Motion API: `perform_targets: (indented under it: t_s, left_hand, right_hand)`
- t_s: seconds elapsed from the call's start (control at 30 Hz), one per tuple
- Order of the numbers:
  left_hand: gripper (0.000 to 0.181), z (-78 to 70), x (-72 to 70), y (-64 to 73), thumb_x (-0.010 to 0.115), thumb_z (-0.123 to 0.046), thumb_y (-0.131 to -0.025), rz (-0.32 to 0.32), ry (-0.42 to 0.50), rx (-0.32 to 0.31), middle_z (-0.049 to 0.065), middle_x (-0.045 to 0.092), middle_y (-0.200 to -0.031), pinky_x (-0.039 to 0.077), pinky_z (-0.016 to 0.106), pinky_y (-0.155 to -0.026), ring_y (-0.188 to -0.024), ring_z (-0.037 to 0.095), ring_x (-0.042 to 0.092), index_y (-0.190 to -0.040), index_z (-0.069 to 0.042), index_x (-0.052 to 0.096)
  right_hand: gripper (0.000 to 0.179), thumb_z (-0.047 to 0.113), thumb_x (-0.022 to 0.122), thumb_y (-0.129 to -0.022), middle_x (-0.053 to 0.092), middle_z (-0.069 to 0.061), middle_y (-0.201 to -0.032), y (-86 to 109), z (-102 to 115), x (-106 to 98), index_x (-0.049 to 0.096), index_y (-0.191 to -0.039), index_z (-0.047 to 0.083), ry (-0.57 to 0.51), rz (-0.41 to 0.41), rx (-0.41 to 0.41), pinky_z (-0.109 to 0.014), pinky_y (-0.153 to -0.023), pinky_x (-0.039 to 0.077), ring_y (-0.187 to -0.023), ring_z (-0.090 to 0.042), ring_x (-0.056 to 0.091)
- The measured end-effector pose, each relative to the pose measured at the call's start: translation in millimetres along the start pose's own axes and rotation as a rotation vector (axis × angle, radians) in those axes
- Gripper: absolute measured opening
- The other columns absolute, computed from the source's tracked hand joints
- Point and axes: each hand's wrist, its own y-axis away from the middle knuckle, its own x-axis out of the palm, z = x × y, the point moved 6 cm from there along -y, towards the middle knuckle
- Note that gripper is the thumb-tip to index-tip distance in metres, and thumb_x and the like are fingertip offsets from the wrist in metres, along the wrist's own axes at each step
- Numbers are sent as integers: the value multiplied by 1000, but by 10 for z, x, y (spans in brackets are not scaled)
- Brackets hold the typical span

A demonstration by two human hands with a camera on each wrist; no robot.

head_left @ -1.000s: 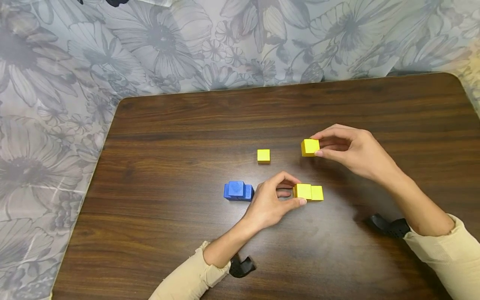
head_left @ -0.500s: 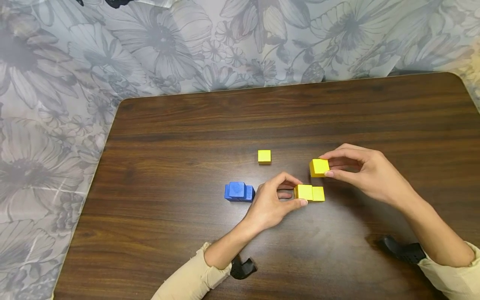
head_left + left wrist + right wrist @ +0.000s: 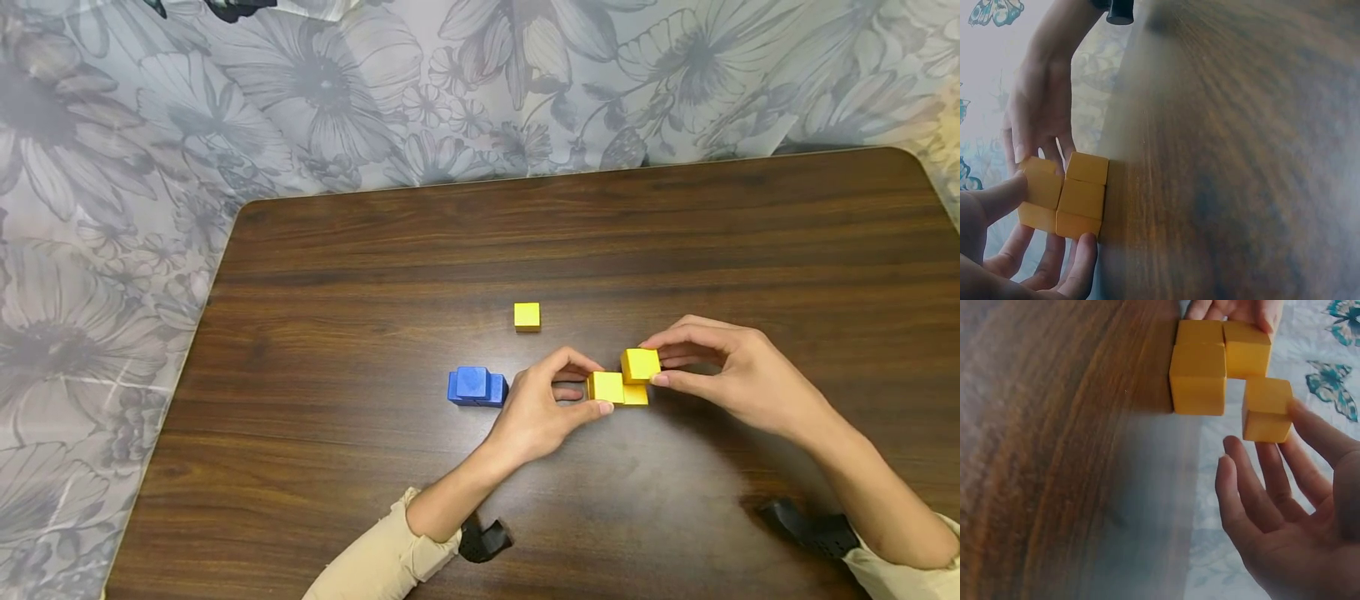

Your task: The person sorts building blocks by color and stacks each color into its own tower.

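My left hand [image 3: 536, 410] grips an upper yellow cube [image 3: 606, 387] between thumb and fingers, its fingers reaching down beside the low row. That cube rests on one of two yellow cubes standing side by side; the other lower cube [image 3: 1197, 378] shows beside it in the right wrist view. Thumb and fingertips of my right hand [image 3: 731, 371] pinch another yellow cube [image 3: 641, 365], lifted over this second lower cube. In the right wrist view the pinched cube [image 3: 1267, 409] shows a gap to the stack.
A stepped group of blue cubes [image 3: 472, 383] stands just left of my left hand. A single yellow cube [image 3: 527, 317] lies farther back on the brown wooden table [image 3: 337, 275]. Flower-patterned wall covering [image 3: 322, 83] rises behind the table's back edge.
My right hand has brought its yellow cube toward me and slightly right, over the lower right cube. My left hand has kept its grip in place.
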Motion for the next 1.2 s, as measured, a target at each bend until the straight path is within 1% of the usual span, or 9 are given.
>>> perform_targets:
  t_s: [0.2,0.43,0.6,0.87,1.03,1.2]
  left_hand:
    - [32,8,-5,2,83,-9,-81,3,8,7,-3,69,-113,55,21,-85,-102,6,65,-109,-11,66]
    - [32,8,-8,6,83,-8,-81,4,16,7,-2,69,-114,55,21,-84,-102,6,65,-108,-10,65]
    - [31,1,-7,4,83,-8,-81,4,17,7,-2,69,-114,55,21,-85,-101,6,65,-107,-10,65]
    - [31,-2,-4,-8,83,-10,-82,8,0,4,-3,69,-113,55,20,-85,-101,5,64,-107,-11,65]
    - [31,1,-8,-7,83,-10,-82,9,3,2,-3,69,-114,55,20,-85,-102,6,64,-107,-11,65]
    - [31,1,-7,-4,83,-10,-82,10,6,-3,-3,69,-114,55,20,-85,-101,6,65,-107,-11,65]
  right_hand:
    - [42,-6,80,-78,67,3,-105,37,16,43,69,-113,15,-15,24,-7,-26,-79,58,-93,-14,70]
    - [43,-6,81,-77,67,5,-104,57,23,83,69,-111,17,-18,46,-13,-25,-81,58,-92,-14,70]
    - [41,-5,81,-78,66,5,-104,70,9,104,69,-110,18,-28,58,-3,-27,-80,58,-92,-14,70]
    - [42,-5,81,-78,66,5,-104,90,-6,108,69,-110,19,-27,55,-3,-26,-80,58,-92,-14,70]
    - [42,-4,82,-78,65,6,-103,95,-10,122,69,-111,19,-16,56,-10,-24,-80,57,-92,-13,68]
    - [41,-2,82,-78,65,7,-103,101,-19,136,69,-110,20,-10,58,2,-23,-79,57,-91,-13,67]
